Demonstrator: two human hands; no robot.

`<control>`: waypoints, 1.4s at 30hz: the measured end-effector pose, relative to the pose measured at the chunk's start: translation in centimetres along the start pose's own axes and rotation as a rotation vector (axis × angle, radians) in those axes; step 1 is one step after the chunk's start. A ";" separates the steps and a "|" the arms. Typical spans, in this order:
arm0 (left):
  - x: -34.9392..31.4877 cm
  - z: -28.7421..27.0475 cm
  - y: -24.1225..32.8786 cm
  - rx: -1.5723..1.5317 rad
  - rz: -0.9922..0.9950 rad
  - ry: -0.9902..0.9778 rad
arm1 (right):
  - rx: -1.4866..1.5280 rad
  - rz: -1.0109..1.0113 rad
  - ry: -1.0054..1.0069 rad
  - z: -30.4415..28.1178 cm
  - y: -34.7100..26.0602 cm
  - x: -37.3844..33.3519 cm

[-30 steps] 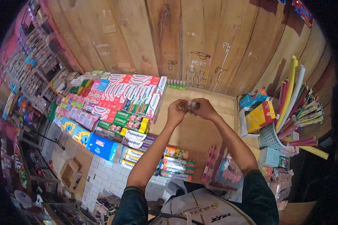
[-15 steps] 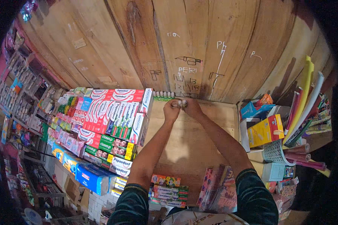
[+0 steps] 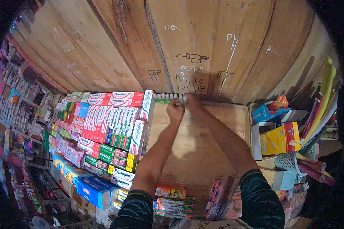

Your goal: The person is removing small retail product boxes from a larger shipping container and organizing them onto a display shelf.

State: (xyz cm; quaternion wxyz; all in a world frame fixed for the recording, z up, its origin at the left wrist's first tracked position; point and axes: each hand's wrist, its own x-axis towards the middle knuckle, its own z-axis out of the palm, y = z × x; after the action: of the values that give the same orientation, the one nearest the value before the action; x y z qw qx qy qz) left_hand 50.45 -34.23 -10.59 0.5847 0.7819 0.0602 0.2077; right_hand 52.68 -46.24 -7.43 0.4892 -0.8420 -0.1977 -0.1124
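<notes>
At the far edge of the wooden surface, against the plank wall, stands a row of small green bottles with rounded white tops [image 3: 165, 97]. My right hand [image 3: 193, 104] is closed around white-topped bottles [image 3: 184, 99] at the right end of that row. Just left of it and slightly nearer, my left hand [image 3: 176, 111] is closed, fingertips close to the same bottles. Whatever lies inside its fingers is too small to make out. Both forearms reach forward across the bare wood [image 3: 191, 149].
Stacked toothpaste boxes [image 3: 122, 114] rise close to my left forearm. More boxes [image 3: 172, 202] and pink packages [image 3: 214, 198] lie near me. On the right are a yellow box [image 3: 278, 138], a pale plastic basket [image 3: 290, 163] and long wrapped rolls [image 3: 311, 168].
My right hand has moved slightly right and back, to the end of the bottle row. The left hand stays close beside it, and the view has shifted a little.
</notes>
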 end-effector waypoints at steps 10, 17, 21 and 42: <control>-2.0 0.5 2.2 -0.045 -0.253 0.042 | -0.088 0.098 -0.058 0.2 0.2 0.9; -1.4 1.4 0.3 0.004 -0.220 0.130 | -0.130 0.047 -0.128 -0.6 0.5 1.3; -1.4 1.8 0.1 0.061 -0.312 0.124 | -0.064 0.063 -0.139 -0.3 0.9 1.5; -5.1 0.4 2.7 -0.294 -0.487 0.246 | -0.165 0.077 -0.076 -2.5 -1.1 0.4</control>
State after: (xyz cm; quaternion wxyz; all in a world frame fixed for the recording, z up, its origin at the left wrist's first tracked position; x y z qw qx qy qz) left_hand 45.61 -37.13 -9.44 0.7123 0.6206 0.2856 0.1613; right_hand 52.57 -47.83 -5.16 0.4143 -0.8901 -0.1734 -0.0775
